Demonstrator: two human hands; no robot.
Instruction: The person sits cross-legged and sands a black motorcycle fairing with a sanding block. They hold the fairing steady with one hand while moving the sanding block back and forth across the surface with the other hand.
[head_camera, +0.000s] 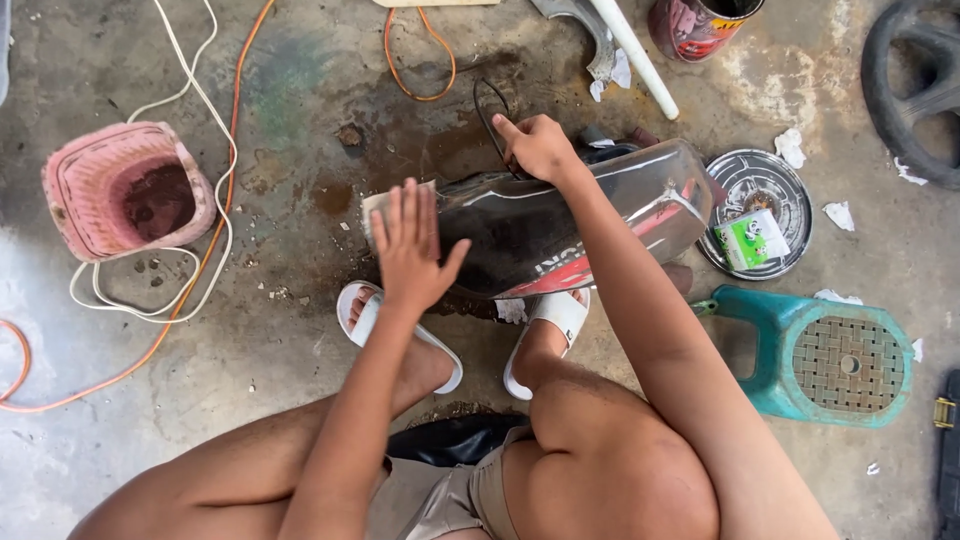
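Sanding in progress: my left hand (408, 245), palm flat and fingers spread, presses one sheet of sandpaper (385, 200) on the near end of one dark fairing panel (560, 225) lying on the floor above my two sandals. My right hand (538, 148) steadies the panel's far edge, grip loose. The panel looks mostly glossy, so much seems left. Right of the panel: one teal stool (830, 355).

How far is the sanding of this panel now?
In hand: the left hand presses a sanding pad flat on the panel end, and the right hand steadies its top edge. Done: nothing clearly visible. Left: most of the panel looks glossy.
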